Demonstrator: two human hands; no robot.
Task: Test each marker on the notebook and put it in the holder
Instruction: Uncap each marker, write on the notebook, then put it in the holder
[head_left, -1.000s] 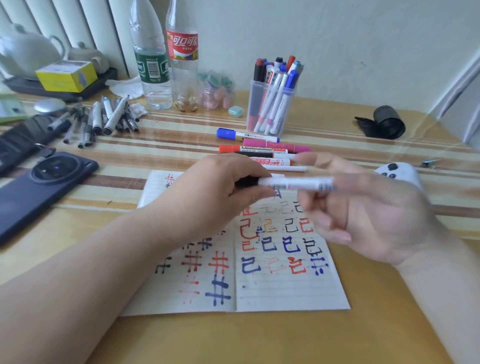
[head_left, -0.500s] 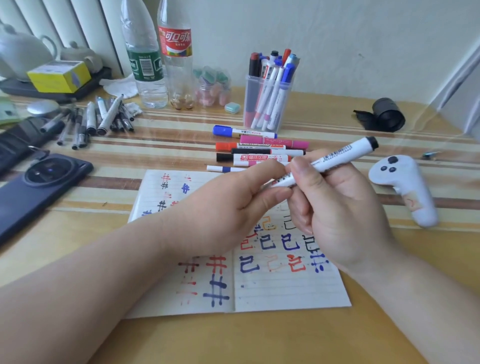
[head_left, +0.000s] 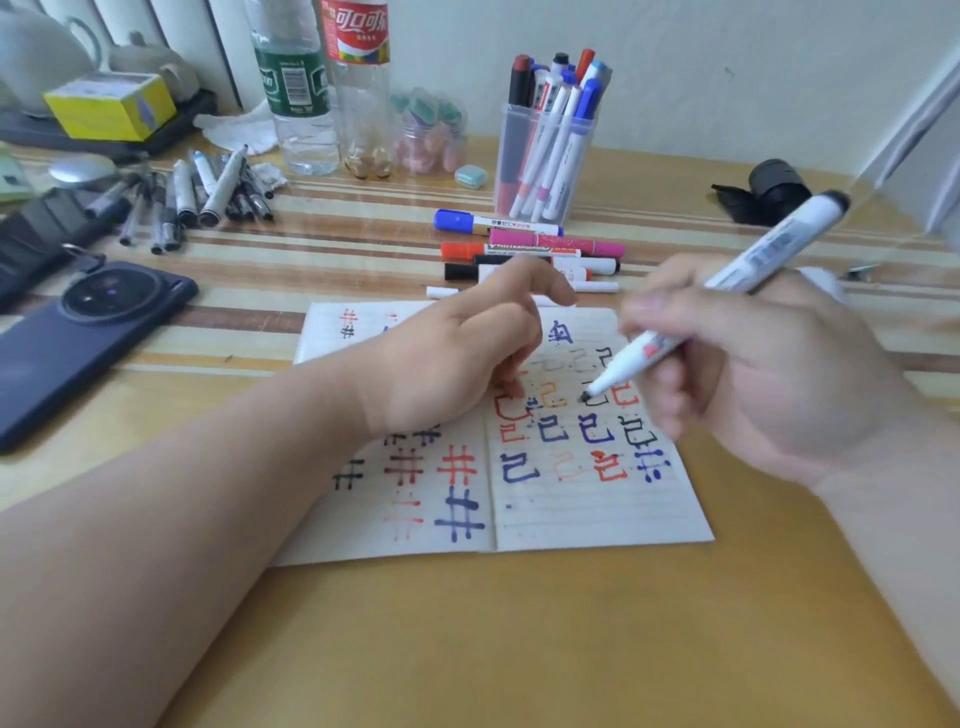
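My right hand (head_left: 769, 374) grips an uncapped white marker (head_left: 769, 249), its dark tip touching the right page of the open notebook (head_left: 571, 509) among coloured test marks. My left hand (head_left: 457, 353) rests on the notebook's middle with its lower fingers curled in; the cap it pulled off is out of sight inside them. The clear holder (head_left: 545, 156) stands behind the notebook with several markers upright in it. Several loose capped markers (head_left: 530, 244) lie between holder and notebook.
A dark phone (head_left: 78, 343) lies at the left, with a heap of grey pens (head_left: 197, 192) behind it. Two bottles (head_left: 296, 88) and a small jar stand at the back. A black roll (head_left: 774, 189) sits at the back right.
My left hand pulled the cap off the marker and came down onto the notebook. My right hand tilted the marker and lowered its tip to the right page.
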